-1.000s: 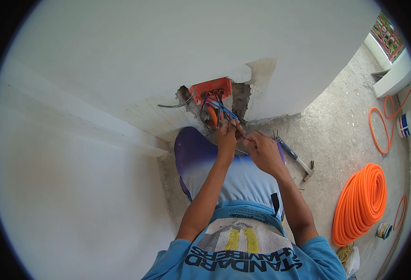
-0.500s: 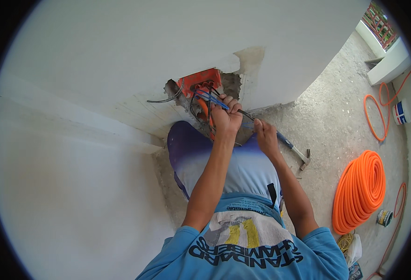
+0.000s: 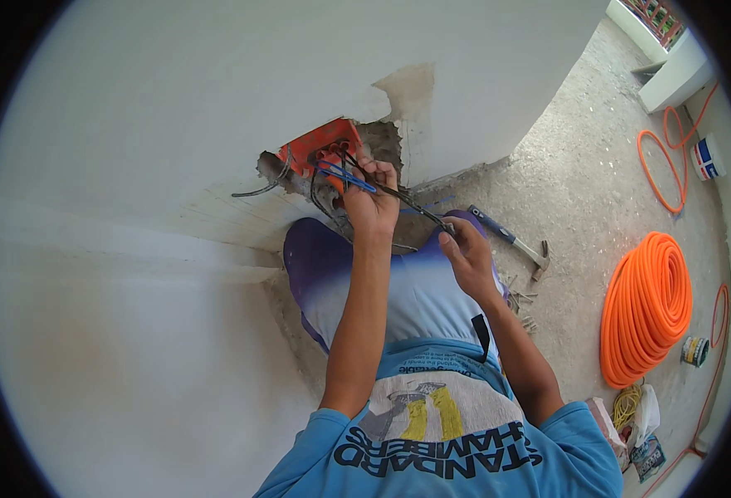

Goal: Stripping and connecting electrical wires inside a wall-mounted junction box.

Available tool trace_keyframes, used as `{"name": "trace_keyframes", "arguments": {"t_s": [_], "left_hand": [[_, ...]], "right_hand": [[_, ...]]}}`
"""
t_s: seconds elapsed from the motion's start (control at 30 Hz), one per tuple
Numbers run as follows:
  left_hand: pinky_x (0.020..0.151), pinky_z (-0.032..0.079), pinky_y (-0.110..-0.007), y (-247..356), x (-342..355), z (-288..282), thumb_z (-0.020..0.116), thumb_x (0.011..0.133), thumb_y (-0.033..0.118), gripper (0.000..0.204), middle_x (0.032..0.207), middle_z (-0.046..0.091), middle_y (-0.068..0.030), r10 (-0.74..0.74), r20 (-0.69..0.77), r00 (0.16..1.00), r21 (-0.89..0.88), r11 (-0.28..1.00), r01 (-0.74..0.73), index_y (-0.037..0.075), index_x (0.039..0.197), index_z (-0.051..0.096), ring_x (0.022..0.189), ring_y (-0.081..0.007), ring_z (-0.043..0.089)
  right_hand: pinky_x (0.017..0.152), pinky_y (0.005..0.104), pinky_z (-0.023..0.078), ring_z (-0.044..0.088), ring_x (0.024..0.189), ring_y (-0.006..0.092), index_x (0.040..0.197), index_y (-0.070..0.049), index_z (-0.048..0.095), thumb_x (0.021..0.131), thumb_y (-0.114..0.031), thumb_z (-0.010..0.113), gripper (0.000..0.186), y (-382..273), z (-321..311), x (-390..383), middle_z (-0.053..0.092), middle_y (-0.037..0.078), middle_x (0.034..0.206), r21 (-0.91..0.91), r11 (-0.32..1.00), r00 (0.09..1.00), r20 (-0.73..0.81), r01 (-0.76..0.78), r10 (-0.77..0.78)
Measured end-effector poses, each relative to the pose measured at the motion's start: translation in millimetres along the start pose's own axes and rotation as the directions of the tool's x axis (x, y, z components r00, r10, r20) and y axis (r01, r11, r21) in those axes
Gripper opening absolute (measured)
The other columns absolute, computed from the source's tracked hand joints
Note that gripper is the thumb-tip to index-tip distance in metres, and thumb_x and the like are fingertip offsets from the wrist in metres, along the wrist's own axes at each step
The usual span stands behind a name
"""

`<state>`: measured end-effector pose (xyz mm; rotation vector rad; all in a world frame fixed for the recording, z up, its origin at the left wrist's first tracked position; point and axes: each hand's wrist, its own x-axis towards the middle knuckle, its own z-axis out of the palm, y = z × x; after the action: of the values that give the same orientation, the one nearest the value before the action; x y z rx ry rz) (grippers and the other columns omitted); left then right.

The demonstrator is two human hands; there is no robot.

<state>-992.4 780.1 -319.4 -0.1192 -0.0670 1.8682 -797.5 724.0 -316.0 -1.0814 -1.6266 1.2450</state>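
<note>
A red junction box [image 3: 307, 145] sits in a rough, broken opening [image 3: 382, 141] in the white wall, with black and blue wires [image 3: 350, 176] coming out of it and an orange conduit below. My left hand [image 3: 369, 199] is at the wires just under the box, fingers curled round them. My right hand [image 3: 465, 249] grips the black wires [image 3: 419, 207] lower down and to the right, above my thighs. A hammer [image 3: 506, 232] with a blue grip lies on the floor beside my right knee.
A large orange conduit coil [image 3: 643, 307] lies at the right, with loose orange loops [image 3: 654, 187], a white bucket [image 3: 706, 156], a small can [image 3: 694, 350], yellow cord [image 3: 627, 405] and bags [image 3: 646, 415]. A white side wall [image 3: 116, 332] stands close on my left.
My left hand has moved up toward the box along the wires. My right hand has drawn the black wire out rightward and downward, so a longer stretch shows between the hands. The view has shifted.
</note>
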Motion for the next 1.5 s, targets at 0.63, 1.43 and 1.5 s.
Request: {"name": "trace_keyframes", "arguments": {"t_s": [0.63, 1.43, 1.5], "left_hand": [[0.082, 0.058, -0.037, -10.1, -67.7, -16.5, 0.045, 0.096, 0.003, 0.030, 0.117, 0.056, -0.0204, -0.021, -0.024, 1.000, 0.945, 0.326, 0.029, -0.001, 0.124, 0.036, 0.095, -0.0289, 0.066], [0.086, 0.044, -0.035, 48.9, -36.3, 20.2, 0.061, 0.083, 0.055, 0.059, 0.113, 0.054, -0.0098, 0.239, -0.344, 0.908, 0.823, 0.543, 0.168, 0.005, 0.114, 0.052, 0.104, -0.0192, 0.055], [0.083, 0.046, -0.033, 50.8, -24.9, 30.0, 0.065, 0.084, 0.046, 0.052, 0.114, 0.056, -0.0119, 0.240, -0.350, 0.905, 0.795, 0.587, 0.152, 0.006, 0.114, 0.052, 0.101, -0.0186, 0.057]], "right_hand": [[0.058, 0.0218, 0.044, 0.054, 0.061, 0.0093, 0.109, 0.002, 0.059, 0.098, -0.022, 0.050, 0.028, 13.7, 2.7, -37.3, 0.057, 0.002, 0.073, 0.684, 0.394, 0.777, 0.434, -0.613, 0.455], [0.048, 0.0274, 0.034, 0.039, 0.050, 0.0081, 0.087, 0.002, 0.069, 0.086, -0.016, 0.066, 0.019, -110.6, 2.1, 113.1, 0.050, 0.005, 0.054, -0.493, 0.852, 0.973, 0.220, 0.177, -0.075], [0.048, 0.0280, 0.034, 0.040, 0.049, 0.0091, 0.087, 0.002, 0.069, 0.085, -0.016, 0.068, 0.018, -125.5, 9.4, 126.5, 0.051, 0.005, 0.054, -0.537, 0.816, 0.966, 0.243, 0.212, -0.091]]}}
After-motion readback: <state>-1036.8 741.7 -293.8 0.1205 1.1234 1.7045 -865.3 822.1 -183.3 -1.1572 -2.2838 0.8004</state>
